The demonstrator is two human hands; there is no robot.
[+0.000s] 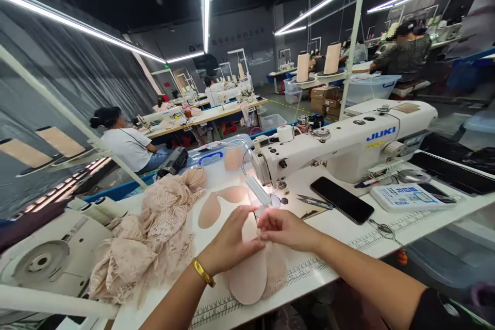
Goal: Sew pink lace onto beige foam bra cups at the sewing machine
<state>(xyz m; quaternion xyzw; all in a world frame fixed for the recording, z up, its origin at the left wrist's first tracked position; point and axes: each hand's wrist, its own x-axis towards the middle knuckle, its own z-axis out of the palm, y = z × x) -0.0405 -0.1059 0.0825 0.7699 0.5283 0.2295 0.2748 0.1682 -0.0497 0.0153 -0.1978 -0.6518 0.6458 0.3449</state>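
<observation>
Just in front of the needle area of a white JUKI sewing machine (328, 139), both my hands are at a pale beige bra cup (249, 281) with beige lace fabric (276, 273) beside it. My left hand (232, 234), a gold bangle at its wrist, grips the cup with the thumb on top; some of its fingertips are hidden. The fingers of my right hand (284, 229) are pinched together at the edge where the lace meets the cup. A small lamp (258, 190) lights this spot. Two joined beige cup pieces (211, 210) lie behind my left hand.
Heaped lace (154, 221) covers the table's left side. Right of the needle lie thread snips (315, 202), a black phone (342, 199) and a white box (412, 197). A measuring tape strip (305, 269) runs along the front edge. Co-workers sit at machines further back.
</observation>
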